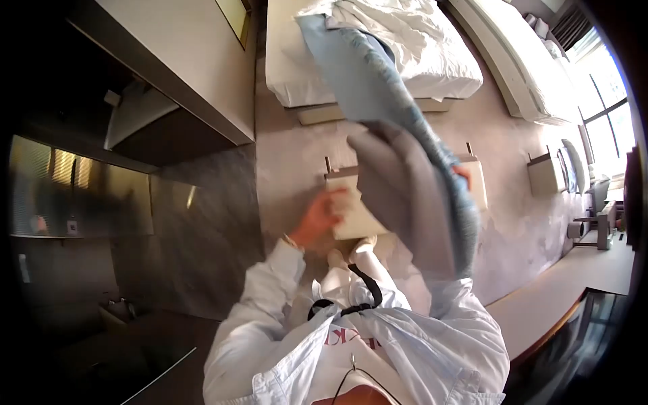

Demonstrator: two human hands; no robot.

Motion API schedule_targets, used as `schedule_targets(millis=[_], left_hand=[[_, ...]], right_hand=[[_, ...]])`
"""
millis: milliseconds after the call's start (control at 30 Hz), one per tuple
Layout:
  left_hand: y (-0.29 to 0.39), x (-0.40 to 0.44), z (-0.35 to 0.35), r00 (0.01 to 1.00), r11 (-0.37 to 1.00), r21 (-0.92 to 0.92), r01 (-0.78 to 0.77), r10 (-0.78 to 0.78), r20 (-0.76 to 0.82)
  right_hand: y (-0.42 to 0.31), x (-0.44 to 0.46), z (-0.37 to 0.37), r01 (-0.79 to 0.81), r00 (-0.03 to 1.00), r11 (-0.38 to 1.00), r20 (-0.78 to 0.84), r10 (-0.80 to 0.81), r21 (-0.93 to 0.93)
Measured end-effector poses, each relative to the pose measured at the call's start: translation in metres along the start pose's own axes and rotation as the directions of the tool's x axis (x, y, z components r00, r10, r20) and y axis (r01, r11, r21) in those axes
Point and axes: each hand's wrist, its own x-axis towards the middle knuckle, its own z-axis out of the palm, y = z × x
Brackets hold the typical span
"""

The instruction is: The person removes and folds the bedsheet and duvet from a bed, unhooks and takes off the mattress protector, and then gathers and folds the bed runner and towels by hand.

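Note:
A long blue and grey cloth [418,169], like a bed runner, trails from the white bed [297,67] down over my right forearm. It hangs in folds, and its blue edge looks patterned. My right hand [462,174] shows only partly at the cloth's right edge, with its fingers wrapped on the fabric. Over a cream bench [354,226], my left hand [324,214] is raised to the left of the cloth, apart from it. Motion smears its fingers.
Rumpled white bedding [405,34] lies on the bed. A second bed [513,61] stands at the upper right, near a window [604,94]. To the right are a small cream seat [547,174] and a long counter [574,277]. A wall panel [196,54] rises on the left.

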Motion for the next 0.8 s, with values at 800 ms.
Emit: schedule_targets(millis=[800], left_hand=[[-0.157, 0.02, 0.038, 0.861, 0.582, 0.795, -0.172, 0.481, -0.166]], right_hand=[[-0.122, -0.083, -0.079, 0.231, 0.962, 0.894, -0.05, -0.269, -0.384]])
